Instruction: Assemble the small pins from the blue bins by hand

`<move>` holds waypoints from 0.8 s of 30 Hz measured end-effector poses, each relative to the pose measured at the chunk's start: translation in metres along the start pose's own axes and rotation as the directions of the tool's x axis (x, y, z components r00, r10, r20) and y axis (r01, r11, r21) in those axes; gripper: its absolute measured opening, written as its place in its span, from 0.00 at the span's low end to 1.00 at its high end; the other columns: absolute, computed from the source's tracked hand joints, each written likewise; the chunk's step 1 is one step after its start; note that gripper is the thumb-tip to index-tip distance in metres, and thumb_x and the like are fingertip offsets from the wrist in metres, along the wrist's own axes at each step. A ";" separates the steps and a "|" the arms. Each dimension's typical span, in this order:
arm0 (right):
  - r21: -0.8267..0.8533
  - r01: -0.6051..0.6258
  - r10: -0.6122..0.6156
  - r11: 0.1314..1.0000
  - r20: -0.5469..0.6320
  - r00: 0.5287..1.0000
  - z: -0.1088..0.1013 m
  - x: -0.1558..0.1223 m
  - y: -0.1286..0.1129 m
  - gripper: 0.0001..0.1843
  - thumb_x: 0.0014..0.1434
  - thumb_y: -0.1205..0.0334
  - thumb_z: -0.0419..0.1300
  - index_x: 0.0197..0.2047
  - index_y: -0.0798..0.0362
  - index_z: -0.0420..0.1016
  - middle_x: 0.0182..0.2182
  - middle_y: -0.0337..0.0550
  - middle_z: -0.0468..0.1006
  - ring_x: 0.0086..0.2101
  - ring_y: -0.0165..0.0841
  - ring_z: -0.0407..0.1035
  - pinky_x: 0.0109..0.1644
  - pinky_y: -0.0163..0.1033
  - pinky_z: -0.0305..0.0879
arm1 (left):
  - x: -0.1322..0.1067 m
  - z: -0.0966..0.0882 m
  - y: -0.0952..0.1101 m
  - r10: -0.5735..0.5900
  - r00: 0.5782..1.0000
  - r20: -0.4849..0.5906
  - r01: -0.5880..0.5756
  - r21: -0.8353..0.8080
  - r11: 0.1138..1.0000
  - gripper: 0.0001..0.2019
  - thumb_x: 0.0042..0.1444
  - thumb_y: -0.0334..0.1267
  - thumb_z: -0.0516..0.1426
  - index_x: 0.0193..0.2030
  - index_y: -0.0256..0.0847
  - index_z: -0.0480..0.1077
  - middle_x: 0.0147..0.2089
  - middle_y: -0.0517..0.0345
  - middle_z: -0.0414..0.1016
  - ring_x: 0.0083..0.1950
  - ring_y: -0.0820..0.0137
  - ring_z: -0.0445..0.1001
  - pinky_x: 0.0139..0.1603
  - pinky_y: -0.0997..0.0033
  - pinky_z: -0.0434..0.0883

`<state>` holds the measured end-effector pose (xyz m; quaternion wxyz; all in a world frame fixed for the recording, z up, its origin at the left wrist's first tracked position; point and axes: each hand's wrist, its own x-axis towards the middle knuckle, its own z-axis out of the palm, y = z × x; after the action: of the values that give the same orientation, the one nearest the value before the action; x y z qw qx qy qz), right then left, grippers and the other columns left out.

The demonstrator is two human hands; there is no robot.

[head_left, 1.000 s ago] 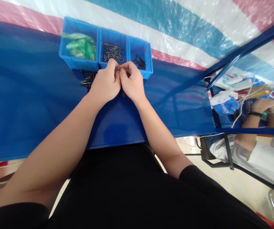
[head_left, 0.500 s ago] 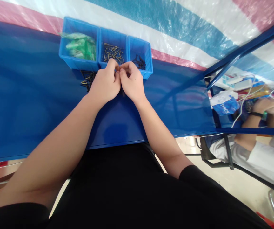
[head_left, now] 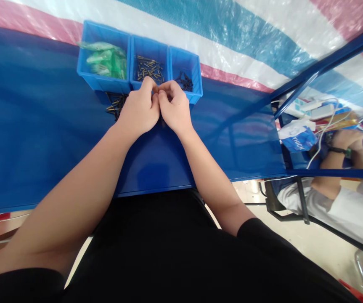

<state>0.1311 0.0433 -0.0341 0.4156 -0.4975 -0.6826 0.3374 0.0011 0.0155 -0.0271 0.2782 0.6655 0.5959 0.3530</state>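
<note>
My left hand [head_left: 141, 107] and my right hand [head_left: 175, 107] meet fingertip to fingertip just in front of the blue bins. Both are closed in a pinch, and whatever lies between the fingers is hidden. Behind them, the middle bin [head_left: 152, 45] holds many thin brass-coloured and dark pin-like metal pieces [head_left: 149, 69]. Small black parts [head_left: 186, 81] lie in the right bin [head_left: 197, 90]. Green and clear plastic bags [head_left: 107, 59] fill the left bin [head_left: 105, 84]. On the table beside my left wrist is a small pile of black and brass pieces [head_left: 115, 104], partly covered by that hand.
The blue tabletop [head_left: 42, 126] runs along a striped plastic sheet [head_left: 215, 29]. A blue metal frame [head_left: 326, 63] rises at the right. Beyond it are a blue-and-white packet [head_left: 298, 136], a white cable and a co-worker's hands [head_left: 347, 141].
My hands stay pinched together in almost the same place. The co-worker's hands at the right have shifted slightly.
</note>
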 end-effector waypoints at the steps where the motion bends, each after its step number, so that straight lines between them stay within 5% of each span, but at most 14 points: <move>1: 0.001 0.000 0.000 1.000 0.000 1.000 0.000 0.000 0.000 0.07 0.67 0.57 0.52 0.38 0.49 0.66 0.38 0.37 0.77 0.40 0.27 0.74 0.55 0.37 0.73 | 0.000 0.000 0.000 -0.001 1.000 0.001 0.001 0.004 1.000 0.16 0.66 0.54 0.45 0.51 0.49 0.62 0.38 0.59 0.76 0.51 0.62 0.74 0.54 0.58 0.65; 15: 0.003 -0.012 0.012 1.000 0.010 1.000 0.000 0.002 0.003 0.09 0.67 0.52 0.53 0.39 0.48 0.66 0.36 0.36 0.78 0.40 0.27 0.74 0.56 0.37 0.73 | 0.000 0.001 0.001 0.021 1.000 0.021 -0.020 -0.039 0.999 0.16 0.66 0.52 0.46 0.54 0.48 0.61 0.40 0.59 0.75 0.56 0.60 0.70 0.57 0.57 0.59; 24: -0.063 -0.009 0.011 0.998 0.021 1.000 0.000 0.001 -0.001 0.05 0.69 0.60 0.50 0.40 0.50 0.63 0.36 0.34 0.76 0.38 0.23 0.71 0.50 0.33 0.69 | 0.000 0.001 0.000 -0.033 0.998 0.054 0.034 -0.018 0.999 0.15 0.67 0.51 0.45 0.54 0.48 0.59 0.42 0.59 0.74 0.55 0.59 0.69 0.59 0.57 0.57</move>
<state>0.1304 0.0439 -0.0328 0.3908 -0.5100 -0.6947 0.3233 0.0018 0.0157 -0.0275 0.3065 0.6620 0.5959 0.3357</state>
